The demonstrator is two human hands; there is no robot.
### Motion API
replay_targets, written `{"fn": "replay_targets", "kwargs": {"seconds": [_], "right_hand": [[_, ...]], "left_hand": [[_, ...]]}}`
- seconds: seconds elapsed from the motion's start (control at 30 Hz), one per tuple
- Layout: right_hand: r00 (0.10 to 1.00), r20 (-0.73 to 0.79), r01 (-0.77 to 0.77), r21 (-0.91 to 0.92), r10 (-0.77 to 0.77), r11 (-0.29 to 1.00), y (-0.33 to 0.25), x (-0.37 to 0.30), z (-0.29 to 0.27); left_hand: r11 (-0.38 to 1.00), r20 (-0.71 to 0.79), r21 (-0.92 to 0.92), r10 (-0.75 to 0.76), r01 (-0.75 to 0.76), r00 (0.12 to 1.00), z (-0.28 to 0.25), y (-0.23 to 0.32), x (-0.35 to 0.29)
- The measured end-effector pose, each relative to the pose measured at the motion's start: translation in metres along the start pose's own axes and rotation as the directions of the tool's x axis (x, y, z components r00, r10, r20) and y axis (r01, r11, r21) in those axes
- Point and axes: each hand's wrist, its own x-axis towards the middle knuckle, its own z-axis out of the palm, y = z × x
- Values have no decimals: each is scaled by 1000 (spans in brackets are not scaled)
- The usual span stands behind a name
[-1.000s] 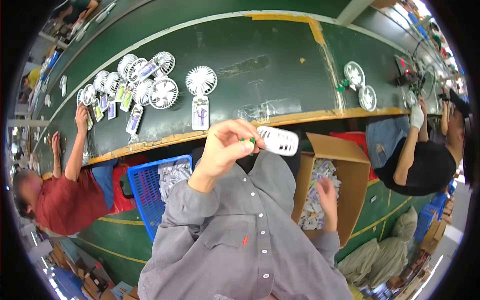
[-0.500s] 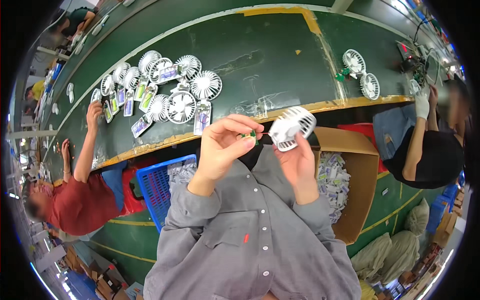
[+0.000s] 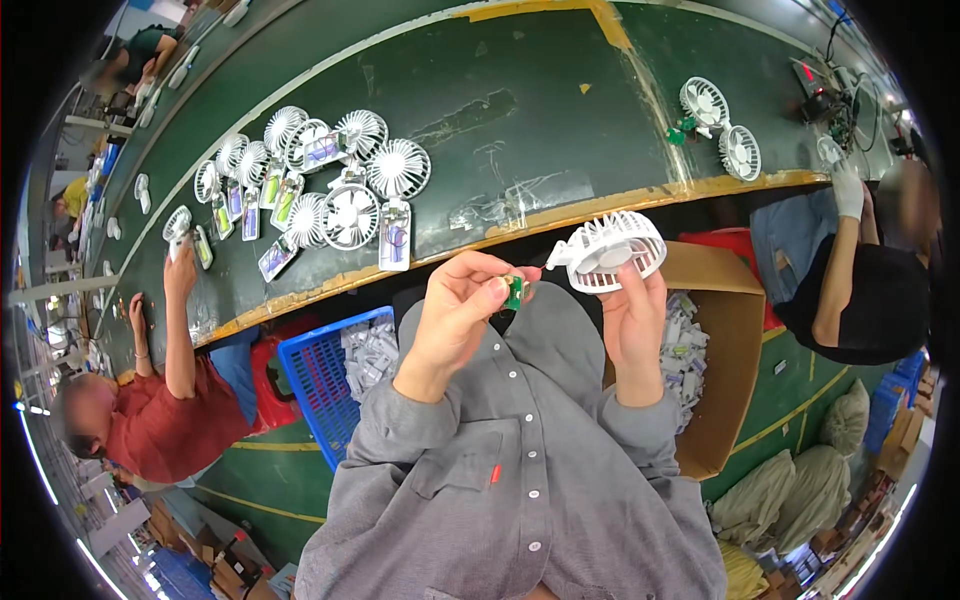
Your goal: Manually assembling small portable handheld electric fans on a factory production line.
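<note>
Pinched between the thumb and fingers of my left hand (image 3: 455, 318) is a small green circuit board (image 3: 515, 292). A short red wire runs from it toward a white fan head (image 3: 615, 252). My right hand (image 3: 634, 325) grips that fan head from below by its slatted round cage, its stem end pointing left at the board. Both hands hover over my lap, just off the table's near edge. On the table to the left lies a cluster of white fans (image 3: 351, 215), several with handles laid open to show purple or green cells.
Two fans (image 3: 740, 152) with a green board lie at the right of the green table (image 3: 470, 60). Beside me stand a blue basket (image 3: 318, 385) and a cardboard box (image 3: 735, 380), both with small parts. A person in red (image 3: 165, 430) and one in black (image 3: 880, 290) sit on either side.
My right hand has moved right with the fan head, which has turned so its cage shows more from the side. The person in red now holds up a fan from the cluster's left end.
</note>
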Motion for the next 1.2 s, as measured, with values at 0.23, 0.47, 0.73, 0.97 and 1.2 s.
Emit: {"fn": "replay_targets", "kwargs": {"seconds": [0.23,0.47,0.73,0.97,1.2], "right_hand": [[994,-15,-106,-61,105,992,8,3,-4],[970,-20,-242,-36,242,969,2,-13,-19],[974,-27,-218,159,225,963,-12,1,-48],[979,20,-199,241,201,950,-40,22,-76],[971,-141,-173,131,191,976,-59,80,-123]], "left_hand": [[985,61,90,139,-144,988,-5,0,0],[838,-213,398,480,-374,851,-12,1,18],[-8,173,978,583,-207,794,-41,19,32],[-541,177,830,489,138,854,-79,43,38],[-591,198,783,532,193,823,-74,47,70]]}}
